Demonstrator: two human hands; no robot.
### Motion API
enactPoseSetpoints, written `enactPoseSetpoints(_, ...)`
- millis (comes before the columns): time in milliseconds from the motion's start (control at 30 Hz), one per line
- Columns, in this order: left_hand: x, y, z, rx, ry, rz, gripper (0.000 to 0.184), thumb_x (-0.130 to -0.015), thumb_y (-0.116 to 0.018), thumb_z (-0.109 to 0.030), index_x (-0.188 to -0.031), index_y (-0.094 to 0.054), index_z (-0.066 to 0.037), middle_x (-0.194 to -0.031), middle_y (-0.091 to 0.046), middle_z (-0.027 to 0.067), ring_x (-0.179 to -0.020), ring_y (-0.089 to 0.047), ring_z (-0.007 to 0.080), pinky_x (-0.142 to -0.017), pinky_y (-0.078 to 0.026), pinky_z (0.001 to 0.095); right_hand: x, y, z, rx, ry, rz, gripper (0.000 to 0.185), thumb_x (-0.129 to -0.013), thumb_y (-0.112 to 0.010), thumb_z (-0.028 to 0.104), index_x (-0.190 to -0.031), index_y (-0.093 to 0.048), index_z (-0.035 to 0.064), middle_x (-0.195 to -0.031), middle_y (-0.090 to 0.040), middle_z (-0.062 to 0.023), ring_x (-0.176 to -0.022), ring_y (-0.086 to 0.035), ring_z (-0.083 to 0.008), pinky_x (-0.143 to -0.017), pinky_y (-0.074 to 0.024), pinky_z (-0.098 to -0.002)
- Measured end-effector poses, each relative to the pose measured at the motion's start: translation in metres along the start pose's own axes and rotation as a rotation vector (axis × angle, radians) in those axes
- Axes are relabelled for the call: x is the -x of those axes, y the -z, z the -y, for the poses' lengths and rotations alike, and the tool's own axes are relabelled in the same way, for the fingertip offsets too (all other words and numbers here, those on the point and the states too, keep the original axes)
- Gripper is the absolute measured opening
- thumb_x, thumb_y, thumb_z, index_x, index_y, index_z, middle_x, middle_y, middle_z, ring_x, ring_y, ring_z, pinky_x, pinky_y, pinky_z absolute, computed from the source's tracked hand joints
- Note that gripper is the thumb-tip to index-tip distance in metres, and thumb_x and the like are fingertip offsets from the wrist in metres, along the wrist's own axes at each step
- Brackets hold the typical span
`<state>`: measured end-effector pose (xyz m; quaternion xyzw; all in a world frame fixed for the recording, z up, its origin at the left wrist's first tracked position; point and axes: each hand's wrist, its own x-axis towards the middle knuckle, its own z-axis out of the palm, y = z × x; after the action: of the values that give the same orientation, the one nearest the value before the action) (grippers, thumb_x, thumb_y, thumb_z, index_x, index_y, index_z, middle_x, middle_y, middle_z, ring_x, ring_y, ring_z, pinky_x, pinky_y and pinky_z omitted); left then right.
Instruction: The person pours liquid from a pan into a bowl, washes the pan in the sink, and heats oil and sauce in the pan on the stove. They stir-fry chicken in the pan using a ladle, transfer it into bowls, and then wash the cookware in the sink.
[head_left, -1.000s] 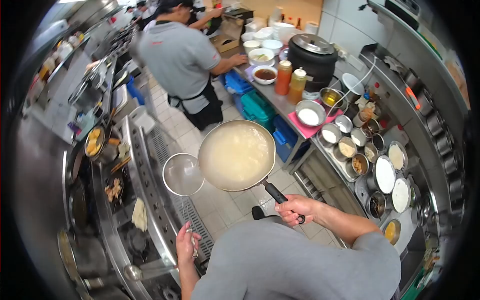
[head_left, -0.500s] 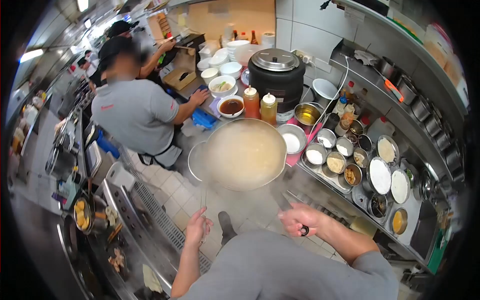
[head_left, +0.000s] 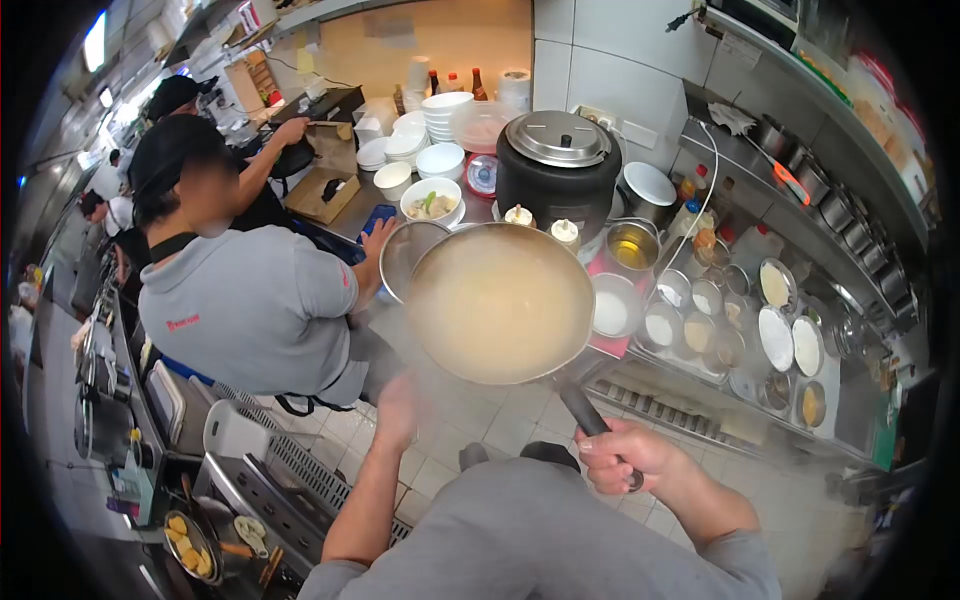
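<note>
In the head view, my right hand is wrapped around the dark handle of a large pan. Cloudy, pale, steaming liquid fills the pan, held in the air ahead of me. My left hand is closed, blurred by steam, below a round wire-rimmed strainer. The strainer is at the pan's left side, and steam hides most of its thin handle. Beyond the pan's rim stand a white bowl of food and two squeeze bottles, largely covered by the pan.
A co-worker in a grey shirt stands close on the left, one hand at the counter. A black soup warmer stands behind the pan. Ingredient bowls line the right counter. A stove with a pan of yellow pieces is at lower left.
My view has turned somewhat to the right. The pan now appears larger and covers the dark sauce bowl and most of the squeeze bottles. The strainer has risen along the pan's left side.
</note>
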<state>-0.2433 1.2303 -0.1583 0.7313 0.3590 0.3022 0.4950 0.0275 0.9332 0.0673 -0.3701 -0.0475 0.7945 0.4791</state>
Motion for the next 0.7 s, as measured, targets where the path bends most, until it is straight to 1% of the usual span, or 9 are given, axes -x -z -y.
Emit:
enactPoseSetpoints(67,-0.024,0.008,0.015,-0.378,-0.356,-0.004,0.019,-0.099,-0.052,-0.018,-0.107,-0.061,-0.003,-0.077,-0.061,0.0100,-0.058,-0.055,0.0193,-0.053,-0.046,0.0319,-0.016,-0.010,0.011,-0.010,0.018,0.017,0.022,-0.099,-0.057,0.016,-0.081,-0.044,0.0134,-0.057,-0.035,0.0057,-0.045,-0.037,-0.0054,-0.040,-0.0304,-0.0263)
enactPoseSetpoints(133,-0.046,0.012,-0.012,0.500,0.346,-0.048,0.031,-0.102,-0.048,-0.019,-0.126,-0.058,-0.003,-0.087,-0.061,0.0036,-0.074,-0.060,0.0121,-0.062,-0.050,0.0284,-0.032,-0.021,0.027,-0.016,0.034,0.040,0.023,-0.099,-0.057,0.016,-0.080,-0.044,0.0134,-0.057,-0.035,0.0056,-0.045,-0.037,-0.0054,-0.040,-0.0305,-0.0264)
enactPoseSetpoints(167,-0.063,0.014,-0.010,0.500,0.350,-0.043,0.031,-0.102,-0.048,-0.019,-0.126,-0.058,-0.003,-0.087,-0.061,0.0036,-0.074,-0.060,0.0121,-0.062,-0.050,0.0284,-0.038,-0.031,0.037,0.008,0.046,0.017,0.024,-0.099,-0.057,0.016,-0.080,-0.044,0.0133,-0.057,-0.035,0.0055,-0.045,-0.037,-0.0056,-0.039,-0.0307,-0.0264)
enactPoseSetpoints(200,-0.082,0.017,-0.004,-0.045,0.243,0.041,0.033,-0.102,-0.048,-0.021,-0.128,-0.057,-0.004,-0.091,-0.061,0.0033,-0.075,-0.060,0.0115,-0.063,-0.050,0.0280,-0.044,-0.036,0.048,0.033,0.057,-0.006,0.025,-0.099,-0.057,0.016,-0.079,-0.044,0.0131,-0.057,-0.035,0.0055,-0.044,-0.038,-0.0058,-0.039,-0.0309,-0.0264)
enactPoseSetpoints(267,-0.109,0.019,0.024,-0.586,0.122,0.127,0.035,-0.102,-0.049,-0.022,-0.130,-0.056,-0.004,-0.094,-0.061,0.0031,-0.077,-0.059,0.0110,-0.064,-0.050,0.0276,-0.060,-0.031,0.067,0.047,0.047,0.009,0.024,-0.099,-0.057,0.016,-0.079,-0.044,0.0127,-0.057,-0.035,0.0052,-0.044,-0.038,-0.0063,-0.039,-0.0313,-0.0266)
enactPoseSetpoints(300,-0.120,0.019,0.027,-0.706,-0.114,0.017,0.037,-0.102,-0.049,-0.022,-0.133,-0.055,-0.003,-0.094,-0.060,0.0032,-0.074,-0.057,0.0102,-0.062,-0.049,0.0273,-0.068,-0.028,0.077,0.066,0.038,0.030,0.023,-0.099,-0.057,0.016,-0.080,-0.044,0.0122,-0.056,-0.035,0.0050,-0.044,-0.038,-0.0067,-0.039,-0.0316,-0.0269)
enactPoseSetpoints(367,-0.135,0.013,0.032,-0.825,-0.348,-0.097,0.039,-0.102,-0.049,-0.023,-0.136,-0.053,-0.003,-0.093,-0.060,0.0034,-0.071,-0.055,0.0094,-0.060,-0.047,0.0271,-0.082,-0.037,0.102,0.081,0.059,-0.004,0.024,-0.098,-0.058,0.016,-0.079,-0.044,0.0121,-0.056,-0.035,0.0046,-0.043,-0.037,-0.0071,-0.039,-0.0318,-0.0271)
enactPoseSetpoints(433,-0.152,-0.001,-0.053,0.653,0.394,-0.182,0.039,-0.100,-0.042,-0.014,-0.137,-0.047,-0.001,-0.068,-0.056,0.0074,-0.051,-0.050,0.0147,-0.048,-0.043,0.0270,-0.097,-0.037,0.129,0.102,0.077,-0.030,0.025,-0.098,-0.058,0.017,-0.078,-0.044,0.0120,-0.055,-0.036,0.0043,-0.043,-0.037,-0.0075,-0.039,-0.0319,-0.0272)
enactPoseSetpoints(700,-0.218,-0.005,-0.051,0.617,0.382,-0.133,0.052,-0.097,-0.040,-0.010,-0.148,-0.036,0.001,-0.072,-0.059,0.0072,-0.048,-0.047,0.0123,-0.046,-0.042,0.0269,-0.172,-0.018,0.215,0.153,0.046,0.082,0.032,-0.096,-0.060,0.020,-0.070,-0.043,0.0136,-0.053,-0.037,0.0040,-0.042,-0.037,-0.0080,-0.040,-0.0328,-0.0274)
